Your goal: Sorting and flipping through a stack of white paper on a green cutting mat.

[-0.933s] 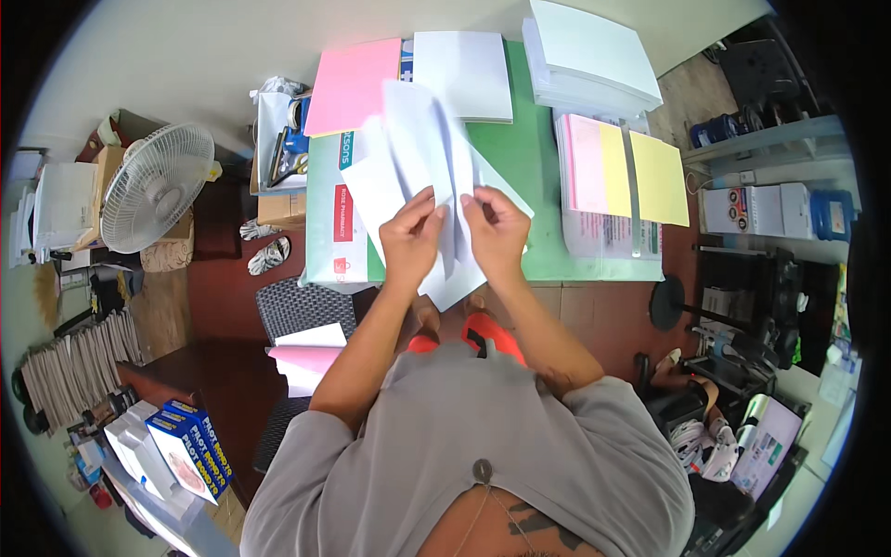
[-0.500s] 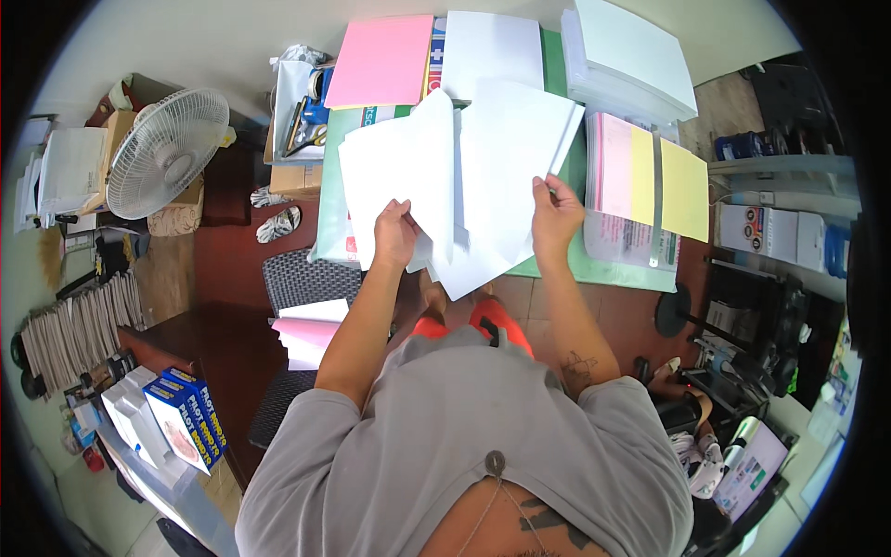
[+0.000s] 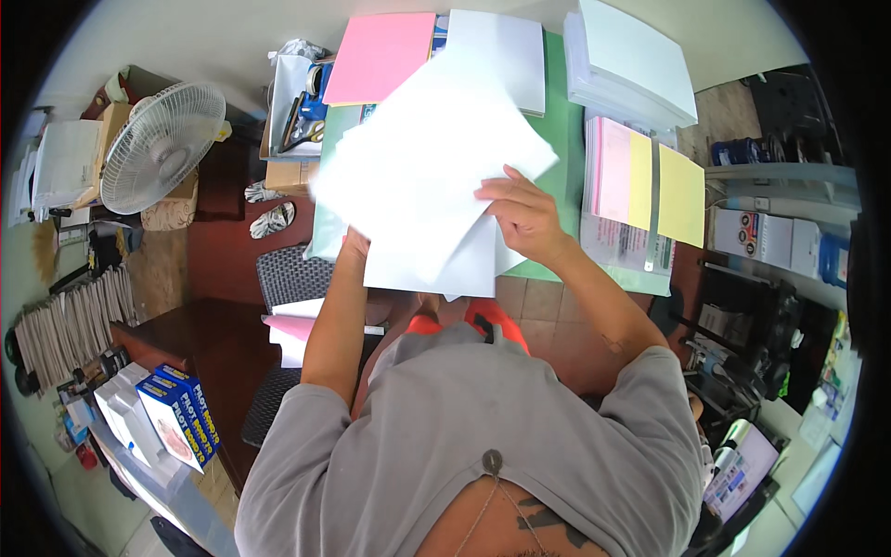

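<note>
Loose white paper sheets (image 3: 427,158) spread out in a fan above the table, the upper ones blurred by motion. At their lower left corner my left hand (image 3: 355,245) grips the edge, its fingers mostly hidden beneath the paper. My right hand (image 3: 525,217) is at the right edge, fingers bent over the sheets. Below them, more white sheets (image 3: 464,265) jut past the table's near edge. A pink paper stack (image 3: 380,56) and a white paper stack (image 3: 506,65) lie behind, partly covered by the raised sheets.
The green-topped table (image 3: 557,111) also carries a tall white paper stack (image 3: 636,60) and a pink-and-yellow paper stack (image 3: 640,176) with a metal ruler (image 3: 654,190). At left are a tray of tools (image 3: 302,116), a fan (image 3: 162,148) and a woven chair (image 3: 288,278) holding papers.
The split sheets have come together and swung up and left. My right hand has moved left and turned inward over them; my left hand has shifted left.
</note>
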Action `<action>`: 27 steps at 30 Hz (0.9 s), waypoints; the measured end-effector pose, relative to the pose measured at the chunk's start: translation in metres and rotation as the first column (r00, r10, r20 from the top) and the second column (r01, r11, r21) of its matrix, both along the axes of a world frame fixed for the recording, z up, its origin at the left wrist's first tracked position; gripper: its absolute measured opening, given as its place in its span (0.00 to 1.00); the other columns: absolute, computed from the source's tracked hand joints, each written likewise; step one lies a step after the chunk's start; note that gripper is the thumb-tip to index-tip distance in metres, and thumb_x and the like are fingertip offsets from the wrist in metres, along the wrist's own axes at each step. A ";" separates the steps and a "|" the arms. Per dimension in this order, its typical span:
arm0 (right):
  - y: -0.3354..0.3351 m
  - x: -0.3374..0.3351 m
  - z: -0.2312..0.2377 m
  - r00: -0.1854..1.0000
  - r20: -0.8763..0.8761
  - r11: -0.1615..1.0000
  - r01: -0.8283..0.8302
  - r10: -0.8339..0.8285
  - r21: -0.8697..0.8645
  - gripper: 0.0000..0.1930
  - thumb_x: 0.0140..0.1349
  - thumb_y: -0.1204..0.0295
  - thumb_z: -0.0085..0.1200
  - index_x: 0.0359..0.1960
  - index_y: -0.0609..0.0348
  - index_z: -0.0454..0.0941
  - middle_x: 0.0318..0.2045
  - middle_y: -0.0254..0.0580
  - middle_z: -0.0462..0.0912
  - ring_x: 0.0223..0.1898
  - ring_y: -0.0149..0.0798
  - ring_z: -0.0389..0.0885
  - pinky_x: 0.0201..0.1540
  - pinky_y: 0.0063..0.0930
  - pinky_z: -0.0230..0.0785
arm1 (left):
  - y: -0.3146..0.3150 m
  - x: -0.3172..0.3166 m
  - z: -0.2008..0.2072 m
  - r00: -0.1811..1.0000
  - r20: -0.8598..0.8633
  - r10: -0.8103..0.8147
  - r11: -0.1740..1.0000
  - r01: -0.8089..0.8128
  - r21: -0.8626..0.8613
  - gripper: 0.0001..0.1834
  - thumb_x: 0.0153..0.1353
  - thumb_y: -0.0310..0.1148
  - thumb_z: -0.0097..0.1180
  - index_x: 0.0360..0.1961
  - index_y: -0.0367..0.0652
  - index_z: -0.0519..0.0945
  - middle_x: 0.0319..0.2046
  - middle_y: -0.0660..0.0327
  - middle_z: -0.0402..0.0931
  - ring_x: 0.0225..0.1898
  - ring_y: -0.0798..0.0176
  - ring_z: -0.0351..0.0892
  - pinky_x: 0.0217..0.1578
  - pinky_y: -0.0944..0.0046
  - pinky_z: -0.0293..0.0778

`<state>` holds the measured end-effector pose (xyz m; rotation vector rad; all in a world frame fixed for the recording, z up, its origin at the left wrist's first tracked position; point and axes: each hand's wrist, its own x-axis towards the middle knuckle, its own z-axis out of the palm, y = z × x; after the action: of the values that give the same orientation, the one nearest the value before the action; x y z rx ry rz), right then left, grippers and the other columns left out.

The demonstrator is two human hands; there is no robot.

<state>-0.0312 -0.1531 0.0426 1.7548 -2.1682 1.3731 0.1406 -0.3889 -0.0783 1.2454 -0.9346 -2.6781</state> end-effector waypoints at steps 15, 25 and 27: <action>0.045 -0.017 -0.097 0.985 0.106 0.974 0.115 -0.138 0.193 0.14 0.45 0.91 0.53 0.30 0.56 0.79 0.62 0.45 0.74 0.65 0.56 0.66 0.67 0.54 0.57 | -0.008 0.005 -0.003 0.900 0.017 -0.435 0.892 0.434 -0.125 0.25 0.61 0.31 0.62 0.57 0.32 0.72 0.49 0.50 0.79 0.48 0.57 0.82 0.50 0.58 0.80; 0.052 0.004 -0.043 -0.148 0.942 0.915 0.234 -0.301 0.329 0.58 0.54 0.21 0.31 0.67 0.68 0.58 0.59 0.54 0.74 0.55 0.48 0.76 0.58 0.44 0.69 | 0.035 -0.019 0.025 0.913 -0.202 -0.355 0.926 0.374 0.060 0.23 0.61 0.27 0.61 0.57 0.32 0.72 0.49 0.50 0.80 0.47 0.56 0.83 0.50 0.57 0.80; 0.066 -0.005 -0.059 -0.482 0.850 0.975 0.163 0.213 -0.152 0.59 0.54 0.21 0.31 0.68 0.67 0.56 0.56 0.52 0.76 0.52 0.49 0.79 0.60 0.43 0.68 | 0.042 -0.026 0.020 0.899 -0.135 -0.417 0.908 0.417 -0.028 0.22 0.61 0.26 0.60 0.56 0.31 0.73 0.48 0.50 0.80 0.46 0.57 0.83 0.49 0.58 0.80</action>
<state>-0.0362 -0.0872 -0.0162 -0.4272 -1.5202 3.9844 0.1146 -0.3469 -0.0586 0.9260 -1.3088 -3.0312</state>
